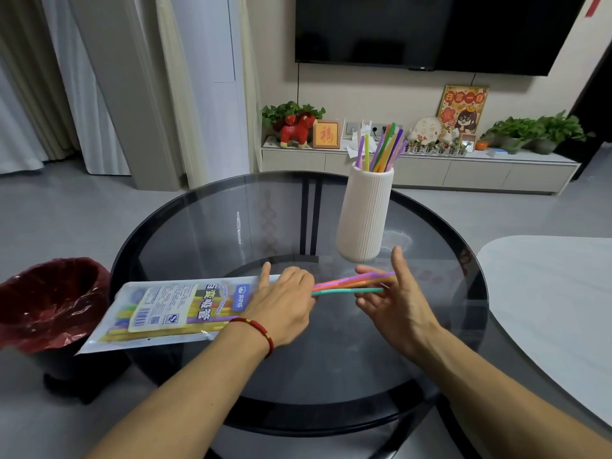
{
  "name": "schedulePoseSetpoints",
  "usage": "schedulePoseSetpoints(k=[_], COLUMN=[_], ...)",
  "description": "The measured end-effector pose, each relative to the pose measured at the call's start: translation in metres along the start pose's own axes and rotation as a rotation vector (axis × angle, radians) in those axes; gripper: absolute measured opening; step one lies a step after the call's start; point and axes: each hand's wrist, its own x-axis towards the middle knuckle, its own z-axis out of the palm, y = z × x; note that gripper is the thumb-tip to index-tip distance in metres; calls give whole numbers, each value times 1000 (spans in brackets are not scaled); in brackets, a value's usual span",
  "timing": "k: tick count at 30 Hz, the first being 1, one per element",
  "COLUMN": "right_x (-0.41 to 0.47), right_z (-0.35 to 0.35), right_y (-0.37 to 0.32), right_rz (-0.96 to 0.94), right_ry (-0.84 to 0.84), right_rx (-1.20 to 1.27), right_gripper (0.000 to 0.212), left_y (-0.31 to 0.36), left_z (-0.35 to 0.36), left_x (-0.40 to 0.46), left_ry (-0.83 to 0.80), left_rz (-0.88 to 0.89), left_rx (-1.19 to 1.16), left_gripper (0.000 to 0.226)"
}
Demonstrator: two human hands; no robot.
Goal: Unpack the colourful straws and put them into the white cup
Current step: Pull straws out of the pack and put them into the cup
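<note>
A clear plastic straw packet (172,313) lies on the round glass table (205,226), overhanging its left edge, with several straws still inside. My left hand (281,303) presses on the packet's open right end. Several colourful straws (344,283) stick out of that end to the right, and my right hand (394,293) has its fingers loosely curled around their tips. A tall ribbed white cup (364,213) stands upright behind my right hand, holding several purple, yellow, green and orange straws (381,147).
A bin with a dark red liner (49,303) stands on the floor left of the table. A pale oval table (556,309) sits at the right. A TV cabinet (420,170) with plants and ornaments lines the far wall.
</note>
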Motion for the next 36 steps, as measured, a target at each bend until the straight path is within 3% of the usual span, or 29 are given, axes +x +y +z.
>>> schedulePoseSetpoints(k=[3,8,10,14,19,23,26,29,31,36], right_x=[-5,-7,-5,-2,-7,-3,-7,-15,-16,-4], right_z=[11,32,34,27,35,30,17,13,16,35], right_y=[14,31,21,-2,16,-6,-34,-60,-76,-86], right_rz=[3,-180,-262,-346,-268,-381,-530,-703,-776,-761], right_ry=[-94,-25,54,102,20,124,173,244,303,270], right_rx=[32,-135,-212,-210,-312,-399,-526,-670,-805,-1160], right_gripper=[84,24,17,14,20,24,25,23,23,22], left_y=[2,13,11,-1,8,-2,-9,-4,-1,10], left_z=[-1,3,1,0,4,1,2,7,8,9], left_x=[1,2,2,-1,1,-1,-9,-10,-9,-7], left_ry=[-1,34,40,8,4,-70,-134,-177,-209,-219], left_rz=[-22,18,-7,-61,25,-75,-163,-145,-147,-139], left_rx=[-19,-36,-35,-14,-73,-5,34,17,42,52], left_gripper=[10,14,17,8,5,31,35,24,31,50])
